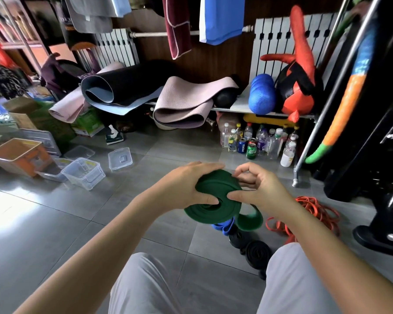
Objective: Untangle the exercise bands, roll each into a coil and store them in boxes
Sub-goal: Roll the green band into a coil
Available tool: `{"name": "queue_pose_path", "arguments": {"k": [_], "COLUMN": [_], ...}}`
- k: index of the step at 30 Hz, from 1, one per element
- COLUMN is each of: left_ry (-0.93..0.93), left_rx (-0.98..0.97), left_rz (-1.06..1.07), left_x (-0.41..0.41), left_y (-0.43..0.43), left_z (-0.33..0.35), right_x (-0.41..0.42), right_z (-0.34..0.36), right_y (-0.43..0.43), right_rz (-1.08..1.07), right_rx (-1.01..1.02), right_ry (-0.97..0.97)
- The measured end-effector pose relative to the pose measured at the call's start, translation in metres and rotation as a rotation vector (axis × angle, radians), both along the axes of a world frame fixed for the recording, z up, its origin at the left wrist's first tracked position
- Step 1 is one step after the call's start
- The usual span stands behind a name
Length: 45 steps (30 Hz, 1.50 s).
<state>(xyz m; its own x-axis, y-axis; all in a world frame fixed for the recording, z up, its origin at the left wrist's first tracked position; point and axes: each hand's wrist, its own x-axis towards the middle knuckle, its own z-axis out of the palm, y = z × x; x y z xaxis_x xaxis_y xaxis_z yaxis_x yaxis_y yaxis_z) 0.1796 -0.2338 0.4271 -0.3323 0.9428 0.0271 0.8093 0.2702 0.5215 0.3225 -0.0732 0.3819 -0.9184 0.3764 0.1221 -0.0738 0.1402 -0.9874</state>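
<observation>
- Gripping green band coil (213, 201) in left hand (186, 186), mid-air above the floor (77, 223).
- Pinching its rim with right hand (258, 186), fingers curled.
- Below on the floor: blue band (222, 226), black coils (258, 253), orange bands (313, 211).

Grey tiled floor (55, 223), nothing fancy: clear plastic boxes (84, 173) are set at the left, a clear square lid (120, 158) just beside them; a tangled orange rubber band (313, 214), a blue band (224, 226) and black rolled coils (258, 253) are laid at the right
</observation>
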Motion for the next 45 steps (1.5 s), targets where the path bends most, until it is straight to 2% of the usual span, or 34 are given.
{"name": "queue_pose_path", "arguments": {"k": [2,6,10,13,16,21,26,31,35,40,45], "left_ry": [-0.059,-0.280,-0.455,-0.495,-0.546,-0.683,-0.792,-0.925,-0.929,-0.858,-0.841], "left_rx": [-0.006,0.101,0.190,0.206,0.249,0.398,0.485,0.539,0.522,0.492,0.442], "left_rz": [0.016,0.064,0.110,0.127,0.144,0.200,0.335,0.447,0.528,0.600,0.658], "left_x": [-0.003,-0.006,-0.008,-0.008,-0.004,0.003,0.010,0.018,0.017,-0.003,-0.046], "left_y": [0.002,-0.005,-0.016,-0.023,-0.028,-0.034,-0.039,-0.040,-0.031,-0.001,0.040], "left_z": [0.000,-0.009,-0.017,-0.019,-0.023,-0.030,-0.039,-0.046,-0.047,-0.045,-0.056], "right_x": [-0.002,0.000,0.009,0.015,0.015,0.015,0.020,0.020,0.014,-0.024,-0.079], "right_z": [0.001,-0.002,-0.001,0.001,0.005,-0.009,-0.026,-0.035,-0.025,-0.005,-0.011], "right_y": [-0.002,-0.004,0.002,0.009,0.008,-0.007,-0.026,-0.041,-0.045,-0.026,0.016], "right_rz": [0.002,-0.010,-0.006,0.017,0.008,-0.111,-0.197,-0.206,-0.231,-0.306,-0.310], "right_rx": [0.037,0.015,0.127,0.173,0.206,0.080,0.250,0.242,0.263,0.463,0.475], "right_ry": [-0.020,-0.027,-0.114,-0.141,-0.082,0.031,0.026,0.006,-0.047,-0.200,-0.324]}}
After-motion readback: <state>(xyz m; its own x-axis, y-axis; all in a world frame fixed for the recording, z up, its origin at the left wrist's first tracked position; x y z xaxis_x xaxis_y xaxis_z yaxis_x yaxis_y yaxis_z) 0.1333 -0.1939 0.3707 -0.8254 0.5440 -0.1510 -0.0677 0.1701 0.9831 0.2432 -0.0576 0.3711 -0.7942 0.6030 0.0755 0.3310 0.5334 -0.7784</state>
